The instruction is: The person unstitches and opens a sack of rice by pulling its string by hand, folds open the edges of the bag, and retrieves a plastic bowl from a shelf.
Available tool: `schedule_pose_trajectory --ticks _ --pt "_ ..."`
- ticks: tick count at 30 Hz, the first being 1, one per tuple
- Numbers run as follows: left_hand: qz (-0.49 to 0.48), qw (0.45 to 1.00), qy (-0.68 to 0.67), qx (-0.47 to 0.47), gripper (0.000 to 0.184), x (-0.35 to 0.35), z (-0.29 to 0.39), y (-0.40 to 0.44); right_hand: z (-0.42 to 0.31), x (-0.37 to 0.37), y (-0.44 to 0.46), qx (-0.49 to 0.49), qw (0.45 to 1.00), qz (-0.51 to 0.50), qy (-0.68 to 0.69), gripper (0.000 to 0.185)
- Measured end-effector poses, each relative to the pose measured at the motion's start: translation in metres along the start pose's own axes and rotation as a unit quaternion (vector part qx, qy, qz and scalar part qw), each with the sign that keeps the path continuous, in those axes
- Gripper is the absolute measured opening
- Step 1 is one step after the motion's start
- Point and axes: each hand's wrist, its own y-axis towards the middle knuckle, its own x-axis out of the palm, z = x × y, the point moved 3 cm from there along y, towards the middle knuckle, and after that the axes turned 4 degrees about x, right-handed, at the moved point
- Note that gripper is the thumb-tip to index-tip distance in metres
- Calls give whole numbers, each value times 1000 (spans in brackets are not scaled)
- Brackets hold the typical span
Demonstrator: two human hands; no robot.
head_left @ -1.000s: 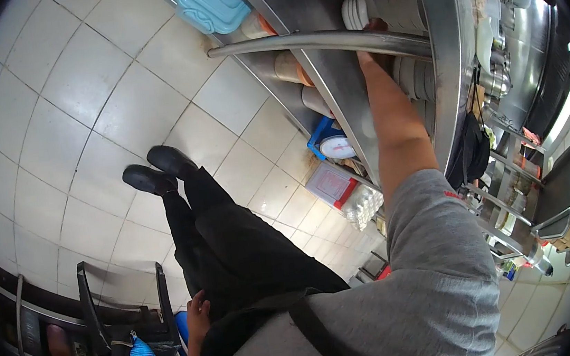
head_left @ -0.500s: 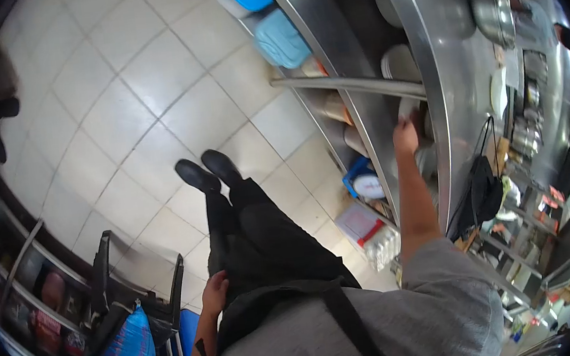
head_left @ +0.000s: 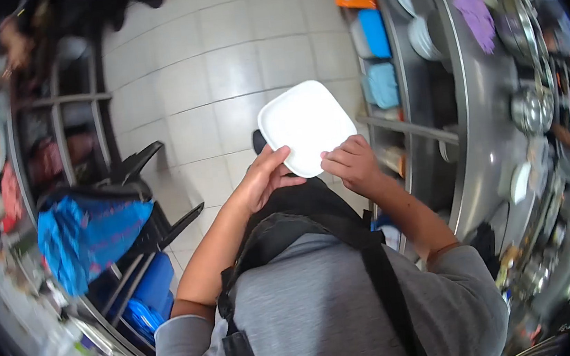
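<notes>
A white square plate (head_left: 308,123) with rounded corners is held up in front of my body, above the tiled floor. My left hand (head_left: 265,178) grips its near left edge, thumb on top and fingers beneath. On its near right edge, my right hand (head_left: 354,165) is closed, thumb and fingers pinching the rim. The plate's underside is hidden.
To the right runs a steel counter (head_left: 480,116) with shelves below, holding stacked white plates (head_left: 423,40) and a light blue container (head_left: 381,86). On the left stands a black chair (head_left: 165,225) with a blue bag (head_left: 86,237) on it.
My right hand has come out of the lower shelf and now holds a white plate in front of me. My left hand has risen from my side to the plate. My view has turned.
</notes>
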Motion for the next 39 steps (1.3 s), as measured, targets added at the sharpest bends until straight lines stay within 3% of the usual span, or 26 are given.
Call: schedule_pose_trajectory --ticks 3,6,9,15,19,21,23,25,26,27,28,30,32,33,34,35,36,37,38,39 --pt "78 990 -4 114 54 -6 34 -51 -35 -27 64 -145 989 30 -16 19" --pt "128 968 -61 208 52 -11 56 -103 -73 -41 109 -213 976 35 3 18" --pt "104 952 -105 267 55 -29 61 -142 -119 -46 148 -202 976 -39 72 22" --pt "143 918 -167 329 56 -64 51 -208 -187 -26 201 -170 965 -15 199 28" --pt "232 916 -129 300 51 -105 43 -254 -230 14 225 -143 974 -10 175 38" --pt "284 910 -11 302 52 -150 26 -269 -247 37 230 -106 979 1 173 45" --pt "306 904 86 287 52 -186 25 -284 -252 70 224 -61 980 -16 188 65" --pt "302 902 89 296 47 -194 32 -287 -242 113 201 104 963 -129 214 62" --pt "290 901 55 317 43 -191 38 -286 -233 131 184 181 933 -169 262 59" --pt "279 915 77 280 45 -195 38 -278 -230 129 180 284 867 -301 277 55" --pt "270 927 101 241 47 -199 38 -268 -220 129 167 337 830 -299 328 52" --pt "160 960 155 168 53 -187 40 -231 -193 138 124 421 740 -288 438 46" --pt "108 972 191 80 60 -173 27 -189 -131 189 37 404 804 -136 415 43" --pt "75 966 235 82 65 -167 17 -171 -113 200 6 384 831 -64 397 41" --pt "44 956 278 87 70 -162 7 -152 -111 176 -21 557 652 -101 505 39" --pt "45 916 388 89 69 -162 -1 -135 -104 165 -57 623 590 -3 514 38" --pt "46 864 493 91 68 -165 -12 -119 -84 163 -106 695 558 -6 454 35" --pt "35 818 567 94 67 -179 -28 -103 -68 165 -158 760 465 97 443 27" --pt "25 766 635 95 66 -202 -46 -88 -53 156 -199 802 401 130 423 20" --pt "2 724 687 55 66 -234 -69 -73 -26 168 -263 808 296 203 468 14"
